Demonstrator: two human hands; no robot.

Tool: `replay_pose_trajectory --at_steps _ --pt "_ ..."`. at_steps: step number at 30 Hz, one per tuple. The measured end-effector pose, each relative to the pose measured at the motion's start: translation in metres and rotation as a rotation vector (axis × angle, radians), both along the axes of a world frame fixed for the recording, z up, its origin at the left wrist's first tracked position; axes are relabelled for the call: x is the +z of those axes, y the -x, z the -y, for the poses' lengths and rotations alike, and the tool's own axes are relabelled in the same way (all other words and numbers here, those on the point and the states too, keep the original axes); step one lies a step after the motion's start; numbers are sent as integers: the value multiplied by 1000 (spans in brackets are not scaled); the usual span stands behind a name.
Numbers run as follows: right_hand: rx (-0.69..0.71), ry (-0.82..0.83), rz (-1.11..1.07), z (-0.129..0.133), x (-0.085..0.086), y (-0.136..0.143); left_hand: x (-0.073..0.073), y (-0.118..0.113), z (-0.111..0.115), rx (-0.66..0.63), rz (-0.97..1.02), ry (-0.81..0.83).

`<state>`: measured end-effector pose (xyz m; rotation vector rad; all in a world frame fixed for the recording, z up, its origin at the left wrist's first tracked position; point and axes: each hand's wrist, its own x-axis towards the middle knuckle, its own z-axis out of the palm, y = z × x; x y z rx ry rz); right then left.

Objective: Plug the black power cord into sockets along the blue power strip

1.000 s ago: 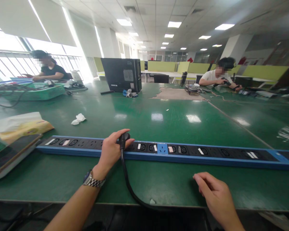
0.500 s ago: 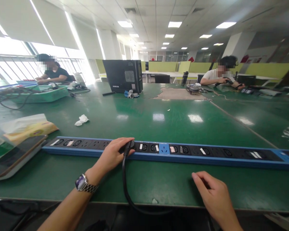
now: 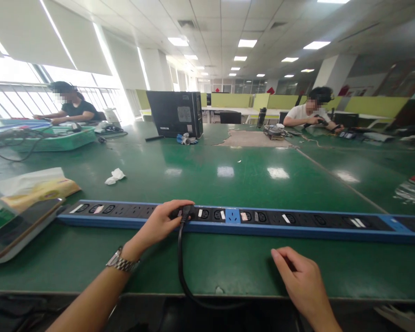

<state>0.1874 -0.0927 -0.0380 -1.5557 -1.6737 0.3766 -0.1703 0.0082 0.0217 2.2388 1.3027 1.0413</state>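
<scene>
A long blue power strip (image 3: pixel 207 227) with black socket panels lies across the table in front of me. My left hand (image 3: pixel 162 222), with a metal-banded watch on the wrist, rests at the strip left of centre. Its thumb and fingers close round a black power plug (image 3: pixel 186 212), which sits at the sockets; the fingers hide how far in it is. From the plug a thick black cord (image 3: pixel 181 258) hangs down over the table's front edge. My right hand (image 3: pixel 299 276) hovers nearer to me, right of the cord, loosely closed with nothing visible in it.
A phone-like slab (image 3: pixel 24 230) and a tissue pack (image 3: pixel 41 186) lie at left, near crumpled tissue (image 3: pixel 115 176). Farther back are a green basket (image 3: pixel 62 142) of cables, a black computer case (image 3: pixel 174 115) and gloves (image 3: pixel 187 139). Two people sit across the table.
My left hand's fingers have shifted slightly on the plug, and more of the plug's top shows. The view has tilted a little. My right hand keeps nearly the same pose.
</scene>
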Motion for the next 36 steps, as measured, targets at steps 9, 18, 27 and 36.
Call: replay_pose_trajectory --at_steps 9,18,27,36 --pt "2 4 1 -2 -2 1 2 -105 -2 -72 -45 -48" --pt "6 -18 -1 -3 -5 -1 -11 -109 -10 -96 -66 -74" --pt "-3 -31 -4 -3 -4 1 -11 -113 -7 -103 -91 -106" --pt "-12 123 -109 -4 -5 -3 -11 -114 -4 -146 -247 -165"
